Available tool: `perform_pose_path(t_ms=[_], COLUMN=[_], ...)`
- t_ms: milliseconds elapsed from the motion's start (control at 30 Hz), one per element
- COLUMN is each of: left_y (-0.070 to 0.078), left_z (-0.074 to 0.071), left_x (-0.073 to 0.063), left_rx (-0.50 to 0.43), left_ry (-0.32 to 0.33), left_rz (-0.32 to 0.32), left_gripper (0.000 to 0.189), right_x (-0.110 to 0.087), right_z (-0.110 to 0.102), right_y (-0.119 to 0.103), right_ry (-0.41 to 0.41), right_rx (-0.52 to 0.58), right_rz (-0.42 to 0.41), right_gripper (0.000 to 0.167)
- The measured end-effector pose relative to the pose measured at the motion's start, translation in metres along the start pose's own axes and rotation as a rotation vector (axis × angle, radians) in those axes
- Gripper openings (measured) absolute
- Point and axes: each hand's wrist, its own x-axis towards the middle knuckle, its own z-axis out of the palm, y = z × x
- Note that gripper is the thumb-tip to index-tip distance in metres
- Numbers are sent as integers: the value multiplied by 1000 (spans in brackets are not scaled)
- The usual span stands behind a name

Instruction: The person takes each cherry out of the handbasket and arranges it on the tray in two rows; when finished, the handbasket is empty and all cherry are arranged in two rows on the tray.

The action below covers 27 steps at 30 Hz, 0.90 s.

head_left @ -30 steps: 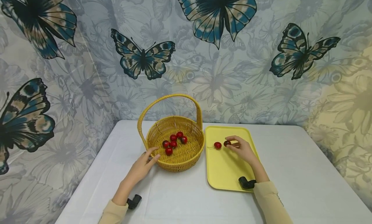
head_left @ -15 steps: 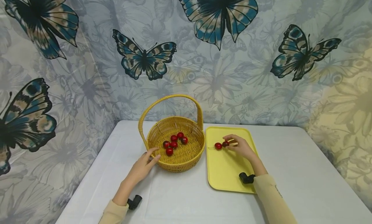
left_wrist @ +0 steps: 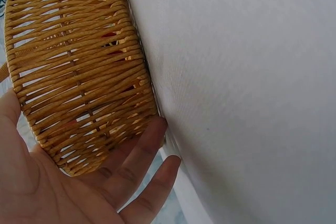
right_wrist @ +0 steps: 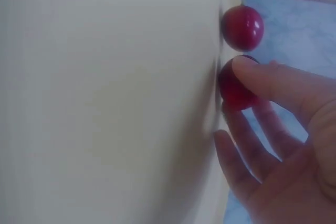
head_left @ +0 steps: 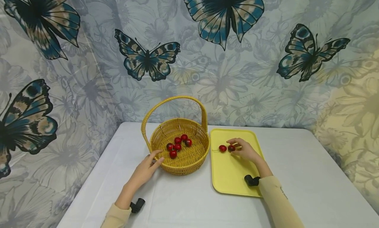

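On the yellow tray (head_left: pixel 226 175), my right hand (head_left: pixel 246 151) pinches a dark red cherry (head_left: pixel 231 148) between thumb and fingers. The right wrist view shows the thumb (right_wrist: pixel 273 81) across the top of that cherry (right_wrist: pixel 234 90), fingertips behind it. Just to its left lies a second red cherry (head_left: pixel 222 148) with its stem pointing left. My left hand (head_left: pixel 144 171) holds the near left side of a woven basket (head_left: pixel 182 170), its fingers around the wall. In the left wrist view, fingers (left_wrist: pixel 137 166) reach along the basket's wall (left_wrist: pixel 79 72) to its base.
Several red cherries (head_left: pixel 177 146) lie inside the basket, whose tall arched handle (head_left: pixel 183 97) stands upright. The tray sits right beside the basket on a white-covered table (head_left: pixel 299 168). A butterfly-patterned cloth (head_left: pixel 219 80) hangs behind the table.
The right hand shifted slightly left, bringing its cherry against the other, then came back a little right and lower, leaving a small gap between them. The left hand stayed at the basket.
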Motion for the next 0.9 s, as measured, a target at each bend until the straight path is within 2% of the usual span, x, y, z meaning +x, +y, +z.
perform_pose_path(t_ms=[633, 900], left_y=[3, 1], left_z=[-2, -1], left_x=[-1, 0], left_rx=[3, 1], left_ry=[3, 3], left_rz=[-12, -1], left_gripper=[50, 53], right_x=[4, 4], right_z=[-2, -3], right_y=[-2, -16], right_ry=[-37, 17], right_rx=[24, -26], right_rz=[-1, -18], right_gripper=[47, 43])
